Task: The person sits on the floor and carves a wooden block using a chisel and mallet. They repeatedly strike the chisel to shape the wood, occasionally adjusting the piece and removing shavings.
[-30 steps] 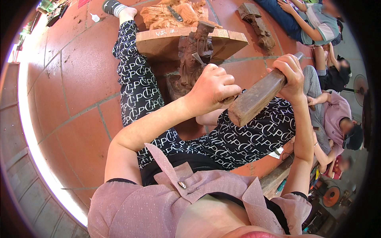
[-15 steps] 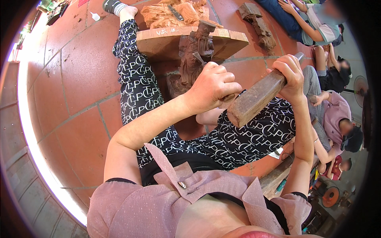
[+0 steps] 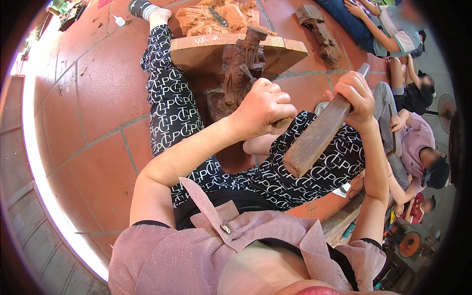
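My left hand (image 3: 265, 109) is closed around a chisel (image 3: 247, 72), its handle butt showing below the fist. The chisel's metal blade points up and left, its tip at a dark brown carved wooden figure (image 3: 239, 73); whether it touches, I cannot tell. The figure stands between my legs, leaning against a thick wooden board. In my right hand (image 3: 355, 98), closed around its narrower end, is a squared wooden mallet (image 3: 317, 140). Its broad end slants down toward me, apart from the chisel handle and over my bent leg.
Behind the figure is the thick wooden board (image 3: 191, 46) with an orange-toned carving (image 3: 196, 19) and a dark-handled tool (image 3: 218, 17) on it. A rough brown wood piece (image 3: 322, 42) lies beyond. Several people sit at the right, one in pink (image 3: 418, 137). A fan (image 3: 409, 244) stands there.
The mallet's broad end has swung down toward me, away from the chisel handle. My left hand and the chisel have barely shifted. The person in pink has moved a hand.
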Demonstrator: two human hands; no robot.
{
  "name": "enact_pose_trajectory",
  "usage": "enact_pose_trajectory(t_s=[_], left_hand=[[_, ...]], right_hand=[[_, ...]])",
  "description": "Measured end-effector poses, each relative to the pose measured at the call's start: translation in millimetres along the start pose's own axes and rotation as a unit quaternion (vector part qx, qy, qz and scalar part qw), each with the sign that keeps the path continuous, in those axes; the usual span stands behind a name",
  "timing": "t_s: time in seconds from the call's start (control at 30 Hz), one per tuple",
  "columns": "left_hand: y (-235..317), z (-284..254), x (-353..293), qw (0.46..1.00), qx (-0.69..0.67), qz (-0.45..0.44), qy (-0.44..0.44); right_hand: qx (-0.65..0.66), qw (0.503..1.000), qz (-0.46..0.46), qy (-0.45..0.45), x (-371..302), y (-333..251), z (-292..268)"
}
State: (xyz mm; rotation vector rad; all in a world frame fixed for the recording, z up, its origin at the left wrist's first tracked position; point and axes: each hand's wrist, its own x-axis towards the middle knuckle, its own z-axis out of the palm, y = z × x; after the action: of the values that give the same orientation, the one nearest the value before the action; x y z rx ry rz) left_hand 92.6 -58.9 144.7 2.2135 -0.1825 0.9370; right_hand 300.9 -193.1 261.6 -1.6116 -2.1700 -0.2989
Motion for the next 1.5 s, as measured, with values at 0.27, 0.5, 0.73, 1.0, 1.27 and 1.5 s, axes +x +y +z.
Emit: enact_pose_trajectory(t_s=[0.27, 0.5, 0.73, 1.0, 1.27, 1.5], left_hand=[[-2, 13, -8, 0.999, 0.017, 0.008, 0.048], [-6, 12, -11, 0.999, 0.033, 0.011, 0.030], [10, -13, -5, 0.992, 0.063, -0.033, 0.106], [51, -54, -4, 0.963, -0.113, -0.156, 0.187], [113, -148, 47, 0.837, -0.529, 0.119, 0.076], [116, -156, 68, 0.794, -0.566, 0.221, -0.021]], right_hand=[[-0.082, 0.996, -0.023, -0.039, -9, 14, 3], [-0.046, 0.998, -0.043, -0.007, -8, 15, 3], [-0.080, 0.996, -0.028, -0.021, -5, 14, 2], [-0.074, 0.994, 0.075, 0.014, -7, 22, 0], [0.007, 0.964, 0.256, 0.068, -21, 35, -5], [-0.001, 0.970, 0.235, 0.056, -23, 35, -5]])
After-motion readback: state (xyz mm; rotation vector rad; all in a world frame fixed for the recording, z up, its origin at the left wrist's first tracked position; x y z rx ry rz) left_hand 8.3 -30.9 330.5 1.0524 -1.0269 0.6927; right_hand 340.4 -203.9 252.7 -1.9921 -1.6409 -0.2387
